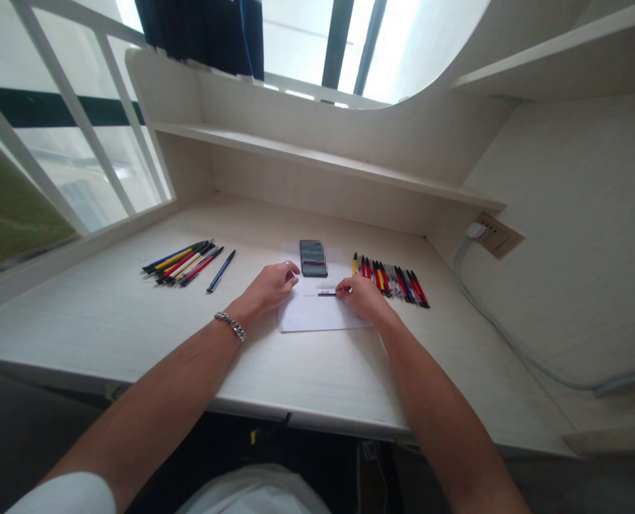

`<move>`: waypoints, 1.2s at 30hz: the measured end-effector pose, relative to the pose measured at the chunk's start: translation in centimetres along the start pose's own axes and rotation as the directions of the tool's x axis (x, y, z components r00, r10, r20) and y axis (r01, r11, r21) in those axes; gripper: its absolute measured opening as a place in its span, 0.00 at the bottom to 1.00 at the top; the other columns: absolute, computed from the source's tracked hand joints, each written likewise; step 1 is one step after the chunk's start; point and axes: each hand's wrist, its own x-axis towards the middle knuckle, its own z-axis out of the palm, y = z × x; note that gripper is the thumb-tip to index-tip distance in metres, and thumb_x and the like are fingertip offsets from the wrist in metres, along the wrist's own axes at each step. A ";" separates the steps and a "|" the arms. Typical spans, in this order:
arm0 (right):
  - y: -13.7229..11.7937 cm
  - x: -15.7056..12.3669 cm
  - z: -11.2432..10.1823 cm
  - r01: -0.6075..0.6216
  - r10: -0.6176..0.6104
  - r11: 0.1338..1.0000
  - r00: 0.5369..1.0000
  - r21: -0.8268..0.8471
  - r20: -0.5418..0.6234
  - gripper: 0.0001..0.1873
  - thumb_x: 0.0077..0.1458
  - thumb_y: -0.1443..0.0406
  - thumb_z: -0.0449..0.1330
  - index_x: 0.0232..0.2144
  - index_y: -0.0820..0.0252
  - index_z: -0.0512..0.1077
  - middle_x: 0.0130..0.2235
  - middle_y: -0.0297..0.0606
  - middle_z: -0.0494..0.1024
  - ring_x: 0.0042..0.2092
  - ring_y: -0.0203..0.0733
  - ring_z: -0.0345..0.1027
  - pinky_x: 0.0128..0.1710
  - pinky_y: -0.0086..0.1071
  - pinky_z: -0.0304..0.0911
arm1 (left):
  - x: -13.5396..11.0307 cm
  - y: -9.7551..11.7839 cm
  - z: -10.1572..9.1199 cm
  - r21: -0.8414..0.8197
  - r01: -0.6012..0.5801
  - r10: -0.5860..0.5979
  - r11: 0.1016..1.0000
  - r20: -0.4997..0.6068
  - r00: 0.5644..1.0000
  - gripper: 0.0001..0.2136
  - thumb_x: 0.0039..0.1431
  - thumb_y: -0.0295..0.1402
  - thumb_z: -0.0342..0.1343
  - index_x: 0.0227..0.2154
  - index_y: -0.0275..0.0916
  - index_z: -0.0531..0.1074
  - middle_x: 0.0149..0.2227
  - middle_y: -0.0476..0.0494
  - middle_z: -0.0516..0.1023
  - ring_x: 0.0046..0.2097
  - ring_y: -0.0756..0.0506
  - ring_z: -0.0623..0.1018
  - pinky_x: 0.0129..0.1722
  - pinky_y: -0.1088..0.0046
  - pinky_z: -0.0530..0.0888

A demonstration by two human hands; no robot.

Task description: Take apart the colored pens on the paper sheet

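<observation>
A white sheet of paper (317, 314) lies on the desk in front of me. My left hand (270, 285) rests on its left edge, fingers curled loosely, with a ring and a chain bracelet at the wrist. My right hand (361, 295) pinches a thin dark pen (327, 293) that lies across the paper, tip pointing left. A phone (313, 258) lies flat at the paper's far edge, between my hands. A row of several pens (392, 281) lies just right of my right hand. Another bunch of several pens (186, 261) lies to the left.
The white desk (135, 314) runs under a shelf (317, 160) along the back wall. A wall socket (496, 234) with a plug and grey cable (510, 335) is at the right. A white railing (71, 128) stands at the left.
</observation>
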 end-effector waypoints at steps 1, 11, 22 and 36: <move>-0.1 0.0 -0.1 -0.006 0.006 1.000 1.000 0.000 -0.019 0.06 0.56 0.69 0.64 0.33 0.57 0.82 0.38 0.43 0.83 0.40 0.46 0.74 0.41 0.34 0.63 | 0.0 0.1 0.0 -0.009 -0.007 0.007 1.000 -0.003 1.000 0.11 0.63 0.33 0.54 0.45 0.38 0.77 0.38 0.40 0.83 0.39 0.44 0.80 0.41 0.69 0.74; -4.3 0.1 1.8 -0.246 0.184 0.603 0.969 0.759 0.168 0.13 0.66 0.60 0.55 0.35 0.63 0.75 0.33 0.39 0.80 0.27 0.34 0.69 0.26 0.27 0.62 | -0.6 1.2 0.2 0.016 -0.258 0.258 0.966 -0.070 0.964 0.09 0.61 0.27 0.57 0.40 0.42 0.82 0.41 0.40 0.80 0.40 0.45 0.79 0.45 0.67 0.75; -5.9 -0.7 2.0 -0.451 0.094 0.177 0.892 0.875 0.442 0.16 0.69 0.65 0.53 0.32 0.67 0.75 0.27 0.41 0.77 0.23 0.32 0.66 0.23 0.25 0.63 | -1.2 3.0 -0.4 -0.018 -0.361 0.361 0.932 -0.003 0.932 0.07 0.57 0.23 0.60 0.32 0.41 0.81 0.34 0.45 0.82 0.39 0.45 0.78 0.40 0.70 0.74; -3.8 -0.4 1.6 -0.352 0.012 0.368 0.927 0.861 0.374 0.10 0.53 0.72 0.67 0.40 0.62 0.78 0.33 0.38 0.82 0.29 0.32 0.73 0.34 0.27 0.73 | -0.9 1.6 0.5 -0.134 -0.261 0.270 0.956 0.055 0.961 0.10 0.61 0.25 0.54 0.42 0.38 0.77 0.40 0.41 0.80 0.39 0.47 0.78 0.39 0.71 0.73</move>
